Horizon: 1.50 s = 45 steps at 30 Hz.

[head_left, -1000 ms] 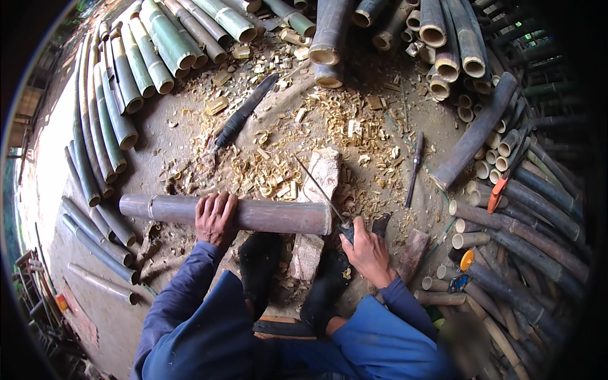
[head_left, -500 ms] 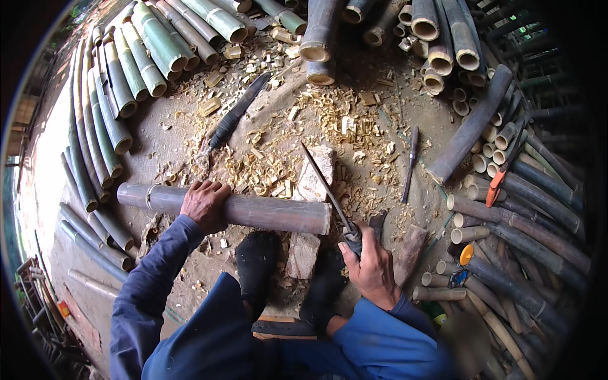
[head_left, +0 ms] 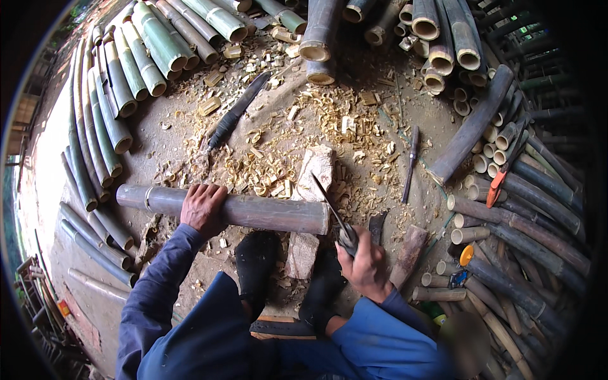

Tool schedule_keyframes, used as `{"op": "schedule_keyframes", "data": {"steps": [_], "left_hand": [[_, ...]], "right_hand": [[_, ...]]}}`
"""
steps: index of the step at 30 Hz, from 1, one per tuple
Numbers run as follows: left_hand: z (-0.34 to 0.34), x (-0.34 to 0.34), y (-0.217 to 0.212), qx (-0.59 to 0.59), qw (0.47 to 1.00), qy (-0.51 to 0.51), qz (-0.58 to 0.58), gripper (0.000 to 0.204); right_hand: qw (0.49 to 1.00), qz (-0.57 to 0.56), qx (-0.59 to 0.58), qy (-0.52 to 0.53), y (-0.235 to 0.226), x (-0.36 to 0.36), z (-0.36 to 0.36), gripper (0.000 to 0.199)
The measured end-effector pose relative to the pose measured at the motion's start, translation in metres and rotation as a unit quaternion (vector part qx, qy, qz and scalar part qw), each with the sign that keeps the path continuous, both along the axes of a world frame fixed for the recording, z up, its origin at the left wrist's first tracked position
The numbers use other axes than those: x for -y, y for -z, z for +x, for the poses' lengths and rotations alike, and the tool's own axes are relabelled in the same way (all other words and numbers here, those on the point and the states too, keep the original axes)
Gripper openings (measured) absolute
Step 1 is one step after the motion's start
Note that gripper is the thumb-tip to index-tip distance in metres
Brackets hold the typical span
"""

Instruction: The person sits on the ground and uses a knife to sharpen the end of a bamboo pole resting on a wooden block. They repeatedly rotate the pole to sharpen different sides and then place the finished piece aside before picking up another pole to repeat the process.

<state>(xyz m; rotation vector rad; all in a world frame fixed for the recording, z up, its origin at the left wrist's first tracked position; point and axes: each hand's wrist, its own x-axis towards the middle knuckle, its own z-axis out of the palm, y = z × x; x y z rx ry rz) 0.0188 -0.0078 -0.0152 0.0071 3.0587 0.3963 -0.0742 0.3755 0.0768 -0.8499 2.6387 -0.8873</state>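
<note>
A dark bamboo section lies crosswise in front of me, its right end over a pale, rough block. From above, my left hand is wrapped round it left of its middle. In my right hand is a narrow, dark-bladed knife, gripped by its handle. The blade points up and away, crossing just beside the bamboo's right cut end; whether it touches the rim I cannot tell. My feet in dark footwear stand on either side of the block.
Pale shavings cover the ground ahead. Beyond the bamboo lie a large knife with a wrapped handle and a slim rod-like tool. Bamboo poles line the left, with more stacked at right. An orange-handled saw rests against the right stack.
The knife's tip has come back toward me and slightly right, and my right hand has shifted a little to the left. The bamboo and my left hand have hardly moved.
</note>
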Motion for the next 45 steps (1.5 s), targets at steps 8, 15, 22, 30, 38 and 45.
{"op": "schedule_keyframes", "data": {"steps": [8,15,22,30,38,45], "left_hand": [[0.009,0.002,0.003,0.005,1.0,-0.006,-0.007,0.057],[0.011,0.003,0.012,-0.003,1.0,-0.012,-0.008,0.065],[0.028,-0.001,0.022,-0.072,0.996,-0.026,-0.042,0.07],[0.022,-0.005,0.028,-0.102,0.994,-0.019,-0.036,0.062],[0.026,-0.011,0.031,-0.147,0.987,-0.023,-0.058,0.054],[0.036,-0.01,0.033,-0.156,0.983,-0.042,-0.085,0.048]], "right_hand": [[0.997,0.037,0.065,0.014,-0.026,0.015,-0.004,0.029],[0.972,0.194,0.128,0.016,0.043,-0.012,-0.021,0.03],[0.998,-0.049,0.027,-0.013,-0.037,0.013,-0.01,0.034],[0.986,0.133,0.098,-0.018,-0.01,0.012,-0.023,0.035],[0.972,0.213,0.098,0.014,0.032,0.0,-0.016,0.033],[0.995,0.034,0.094,-0.002,-0.037,0.012,-0.014,0.032]]}}
